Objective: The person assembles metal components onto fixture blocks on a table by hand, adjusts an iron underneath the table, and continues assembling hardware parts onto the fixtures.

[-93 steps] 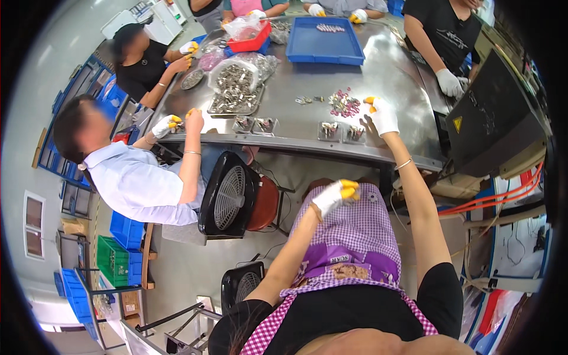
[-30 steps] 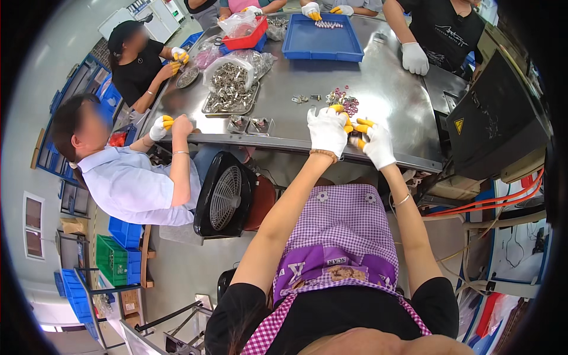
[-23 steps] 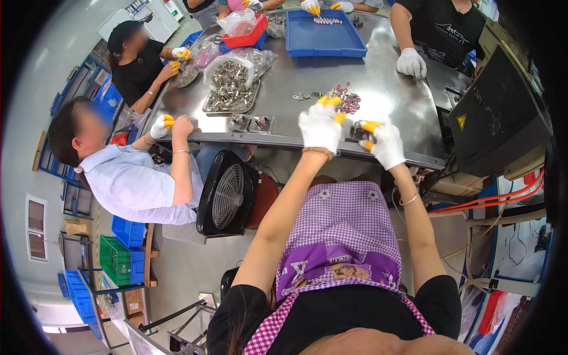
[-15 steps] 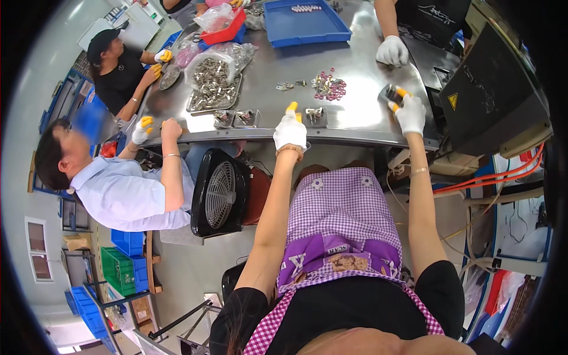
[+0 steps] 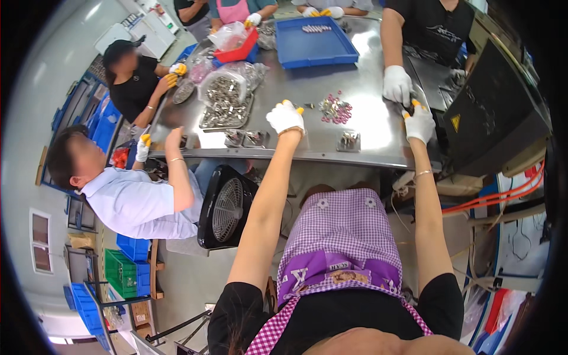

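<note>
My left hand, in a white glove with yellow fingertips, is over the table at the spot of a few small metal parts, mostly covering them. Its fingers are curled; what they pinch, if anything, is hidden. One small metal piece lies just right of its fingertips. At the table's right side, my right hand, gloved alike, grips a small dark metal block. A co-worker's white-gloved hand meets it there, seemingly touching the block. Between my hands lie a pile of pink-red rings and a small metal tray of parts.
Left of my left hand stand two small metal trays and a larger tray heaped with metal parts. A blue tray and red bin are farther back. A dark machine panel borders the right. Co-workers sit left.
My left hand has gone from beside the small tray to the loose metal parts. That tray now sits farther right. My right hand and the co-worker's hand have come together at the block.
</note>
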Motion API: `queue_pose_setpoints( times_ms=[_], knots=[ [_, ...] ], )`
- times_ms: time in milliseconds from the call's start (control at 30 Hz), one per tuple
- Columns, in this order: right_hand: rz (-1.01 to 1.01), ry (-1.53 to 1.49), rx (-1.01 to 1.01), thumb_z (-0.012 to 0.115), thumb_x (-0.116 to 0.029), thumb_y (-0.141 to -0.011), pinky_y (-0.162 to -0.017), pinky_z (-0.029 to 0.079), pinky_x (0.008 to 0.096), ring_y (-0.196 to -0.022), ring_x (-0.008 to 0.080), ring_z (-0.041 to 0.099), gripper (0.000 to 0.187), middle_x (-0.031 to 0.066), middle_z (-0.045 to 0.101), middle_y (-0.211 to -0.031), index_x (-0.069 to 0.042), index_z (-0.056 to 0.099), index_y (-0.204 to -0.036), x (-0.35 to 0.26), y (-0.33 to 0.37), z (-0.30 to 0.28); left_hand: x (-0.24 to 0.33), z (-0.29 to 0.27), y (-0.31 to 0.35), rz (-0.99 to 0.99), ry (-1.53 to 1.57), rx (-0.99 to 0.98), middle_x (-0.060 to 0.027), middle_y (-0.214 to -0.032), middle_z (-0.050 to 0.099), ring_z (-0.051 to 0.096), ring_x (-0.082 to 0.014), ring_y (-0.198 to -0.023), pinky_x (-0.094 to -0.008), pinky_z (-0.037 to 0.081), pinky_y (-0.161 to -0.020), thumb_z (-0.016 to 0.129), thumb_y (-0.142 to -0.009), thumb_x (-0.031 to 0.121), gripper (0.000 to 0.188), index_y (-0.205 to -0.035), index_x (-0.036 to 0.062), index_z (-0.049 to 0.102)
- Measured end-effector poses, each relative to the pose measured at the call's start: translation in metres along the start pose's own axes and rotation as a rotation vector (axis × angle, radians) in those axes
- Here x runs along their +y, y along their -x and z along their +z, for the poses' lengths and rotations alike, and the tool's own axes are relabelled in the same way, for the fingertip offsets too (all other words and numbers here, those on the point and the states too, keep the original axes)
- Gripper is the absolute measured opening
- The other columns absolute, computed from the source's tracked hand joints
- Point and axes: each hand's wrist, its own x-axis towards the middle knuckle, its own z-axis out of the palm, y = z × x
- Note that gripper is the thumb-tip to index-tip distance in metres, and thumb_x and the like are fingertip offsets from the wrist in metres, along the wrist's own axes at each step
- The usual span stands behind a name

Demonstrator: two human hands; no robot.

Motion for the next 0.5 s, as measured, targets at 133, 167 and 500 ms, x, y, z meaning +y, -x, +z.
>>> queue_pose_setpoints(
  times_ms=[133,167,500],
  knots=[
    [0.046,0.1,-0.073,0.064,-0.036,-0.081,-0.069,0.049,0.0399,-0.079,0.0302,0.062,0.044,0.0097,0.065,-0.096,-0.016,0.059,-0.12,0.005,-0.009,0.005,0.004,0.012,-0.011,0.044,0.001,-0.071,-0.018,-0.093,0.068,0.067,-0.0323,-0.081,-0.0408,0.05,-0.069,0.051,-0.087,0.023,0.018,-0.09,0.0085,0.061],
    [0.058,0.139,-0.047,0.063,-0.035,-0.082,-0.068,0.049,0.0391,-0.078,0.0293,0.062,0.043,0.0097,0.064,-0.095,-0.016,0.059,-0.12,0.005,-0.01,0.006,0.005,0.012,-0.013,0.041,0.025,-0.09,-0.0179,-0.092,0.068,0.067,-0.0328,-0.081,-0.0411,0.05,-0.069,0.051,-0.087,0.023,0.018,-0.09,0.0085,0.061],
    [-0.207,-0.688,-0.308,0.052,-0.018,-0.083,-0.075,0.049,0.0366,-0.084,0.0312,0.062,0.032,0.0109,0.067,-0.103,-0.011,0.065,-0.111,-0.053,0.013,0.046,0.004,-0.009,-0.015,-0.008,0.235,-0.157,-0.0154,-0.092,0.068,0.066,-0.0343,-0.084,-0.0444,0.05,-0.075,0.053,-0.085,0.021,0.016,-0.092,0.0103,0.061]
  ],
)
